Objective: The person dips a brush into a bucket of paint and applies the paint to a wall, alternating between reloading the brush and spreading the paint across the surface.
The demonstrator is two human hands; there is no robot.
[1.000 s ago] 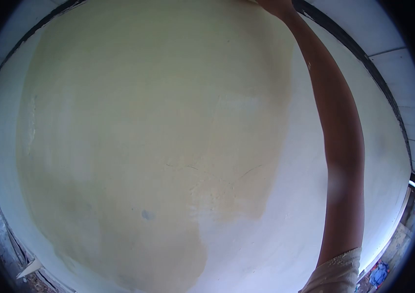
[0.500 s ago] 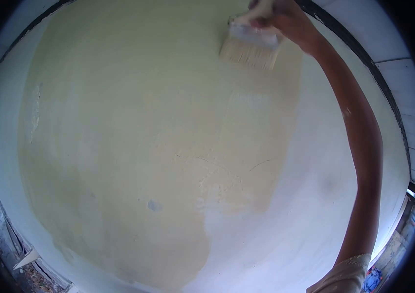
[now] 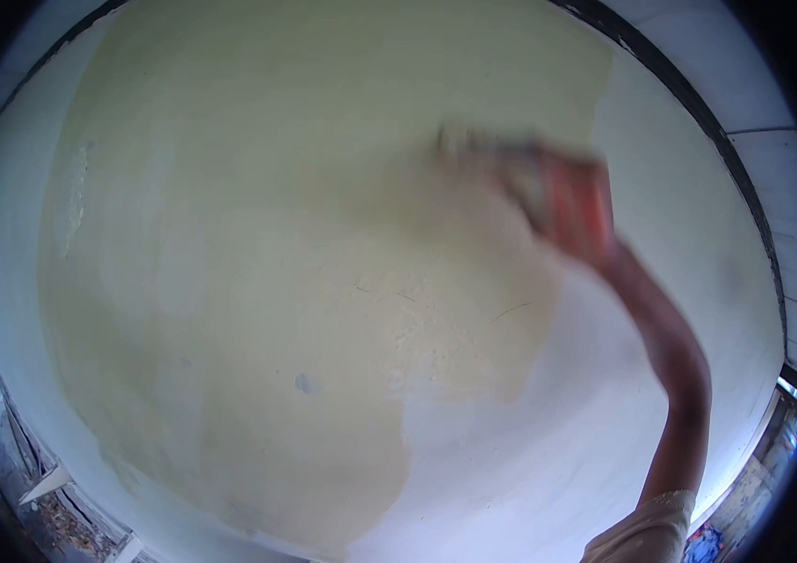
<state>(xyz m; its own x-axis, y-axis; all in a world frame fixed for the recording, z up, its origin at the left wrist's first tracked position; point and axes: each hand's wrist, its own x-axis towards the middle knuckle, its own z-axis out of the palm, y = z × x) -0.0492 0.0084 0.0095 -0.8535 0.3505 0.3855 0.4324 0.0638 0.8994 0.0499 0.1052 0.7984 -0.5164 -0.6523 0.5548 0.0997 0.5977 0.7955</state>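
Observation:
My right hand (image 3: 569, 195) is closed around a wide paintbrush (image 3: 475, 153), both smeared by motion. The brush head points left and overlaps the upper middle of the wall (image 3: 229, 206). A yellowish-green coat covers much of this wall, with a paler area (image 3: 511, 469) at the lower right. Below the brush, thin cracks and rough spots mark the surface, and a small grey patch (image 3: 306, 383) shows lower down. My left hand is out of view.
Dark trim (image 3: 699, 103) runs along the wall's upper right edge, beside pale panels (image 3: 689, 47). Rubble and a pale broken piece (image 3: 46, 485) lie at lower left. A blue bundle (image 3: 704, 544) sits at lower right.
My right hand has swept the paintbrush down from the top edge, and the brush head has turned from pointing downward to pointing left. The view has shifted slightly.

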